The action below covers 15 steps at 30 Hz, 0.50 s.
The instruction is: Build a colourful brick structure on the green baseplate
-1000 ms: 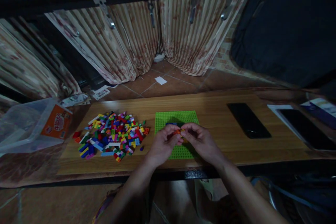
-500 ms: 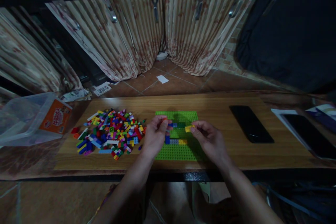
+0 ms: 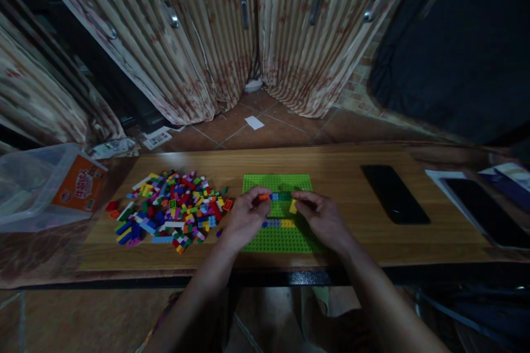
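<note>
My left hand [image 3: 248,215] pinches an orange brick [image 3: 264,197] at the left end of a row of blue, light blue and dark green bricks [image 3: 284,197]. Whether that row is fixed to the green baseplate [image 3: 275,242] or held above it, I cannot tell. At the row's right end my right hand [image 3: 323,215] grips a yellow brick [image 3: 293,206], tilted, between thumb and fingers. A second row of blue, grey-blue and yellow bricks [image 3: 275,223] lies nearer to me on the baseplate, its left end partly behind my left hand.
A heap of mixed bricks [image 3: 174,209] spreads over the wooden table [image 3: 331,162] left of the baseplate. Beyond it stands a clear plastic box [image 3: 33,193] with an orange label. To the right lie a black phone [image 3: 395,194] and another dark flat device [image 3: 488,212] on white paper.
My right hand has moved slightly left, turning the yellow brick from lying level to tilted beside the green one. My left hand has come down slightly with the orange brick, in line with the row.
</note>
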{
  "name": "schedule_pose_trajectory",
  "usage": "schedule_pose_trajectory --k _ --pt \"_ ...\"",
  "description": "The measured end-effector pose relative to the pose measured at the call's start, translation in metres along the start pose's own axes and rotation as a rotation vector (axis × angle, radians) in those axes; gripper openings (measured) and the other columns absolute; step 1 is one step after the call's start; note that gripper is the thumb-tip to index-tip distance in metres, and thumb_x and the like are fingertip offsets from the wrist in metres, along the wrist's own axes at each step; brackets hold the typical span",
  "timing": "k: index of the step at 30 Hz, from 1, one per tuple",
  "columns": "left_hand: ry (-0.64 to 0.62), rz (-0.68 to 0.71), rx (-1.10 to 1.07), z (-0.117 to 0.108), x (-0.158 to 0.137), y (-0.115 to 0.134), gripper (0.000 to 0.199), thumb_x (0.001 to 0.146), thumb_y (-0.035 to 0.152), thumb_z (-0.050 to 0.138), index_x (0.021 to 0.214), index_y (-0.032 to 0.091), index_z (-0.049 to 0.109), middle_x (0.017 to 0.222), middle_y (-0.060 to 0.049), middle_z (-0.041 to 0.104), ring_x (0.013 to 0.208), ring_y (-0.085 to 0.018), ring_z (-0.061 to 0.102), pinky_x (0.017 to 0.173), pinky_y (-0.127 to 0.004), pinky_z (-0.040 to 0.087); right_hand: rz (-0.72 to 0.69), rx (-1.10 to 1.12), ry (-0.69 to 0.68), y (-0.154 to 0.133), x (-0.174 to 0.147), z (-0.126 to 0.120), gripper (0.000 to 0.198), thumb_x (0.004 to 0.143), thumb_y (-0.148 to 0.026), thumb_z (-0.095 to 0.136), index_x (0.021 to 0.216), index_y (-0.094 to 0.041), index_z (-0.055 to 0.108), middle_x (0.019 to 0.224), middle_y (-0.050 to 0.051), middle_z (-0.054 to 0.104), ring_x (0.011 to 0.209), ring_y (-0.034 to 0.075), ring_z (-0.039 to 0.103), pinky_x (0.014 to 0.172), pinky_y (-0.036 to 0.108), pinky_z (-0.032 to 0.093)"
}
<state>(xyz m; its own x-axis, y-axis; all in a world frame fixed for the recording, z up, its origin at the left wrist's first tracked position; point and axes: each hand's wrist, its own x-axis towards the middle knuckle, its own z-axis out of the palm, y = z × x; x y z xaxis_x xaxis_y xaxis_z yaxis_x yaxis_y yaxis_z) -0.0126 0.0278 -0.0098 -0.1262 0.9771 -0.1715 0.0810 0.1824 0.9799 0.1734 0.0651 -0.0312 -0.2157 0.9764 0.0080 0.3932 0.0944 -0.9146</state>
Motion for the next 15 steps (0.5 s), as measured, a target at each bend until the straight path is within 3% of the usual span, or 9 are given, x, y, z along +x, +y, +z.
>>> schedule_pose_trajectory --k 8,15 --pt "-0.099 -0.075 -0.04 0.0069 -0.0051 0.0077 0.014 0.077 0.019 0.058 0.09 0.017 0.064 0.063 0.003 0.058 0.056 -0.009 0.055 0.055 -0.02 0.045 -0.039 -0.023 0.005 0.0014 0.0036 0.0085 0.02 0.079 -0.031 0.06 0.092 -0.02 0.071 0.09 0.006 0.074 0.082 0.019 0.068 0.08 0.035 0.051" --pt "-0.121 0.014 0.133 0.01 -0.0022 0.0042 0.007 0.077 0.019 0.055 0.08 0.018 0.061 0.062 0.003 0.056 0.056 -0.011 0.052 0.053 -0.021 0.039 -0.103 -0.134 0.145 0.0003 0.0045 0.0049 0.02 0.082 -0.033 0.058 0.09 -0.02 0.072 0.091 0.007 0.071 0.081 0.02 0.066 0.077 0.034 0.05"
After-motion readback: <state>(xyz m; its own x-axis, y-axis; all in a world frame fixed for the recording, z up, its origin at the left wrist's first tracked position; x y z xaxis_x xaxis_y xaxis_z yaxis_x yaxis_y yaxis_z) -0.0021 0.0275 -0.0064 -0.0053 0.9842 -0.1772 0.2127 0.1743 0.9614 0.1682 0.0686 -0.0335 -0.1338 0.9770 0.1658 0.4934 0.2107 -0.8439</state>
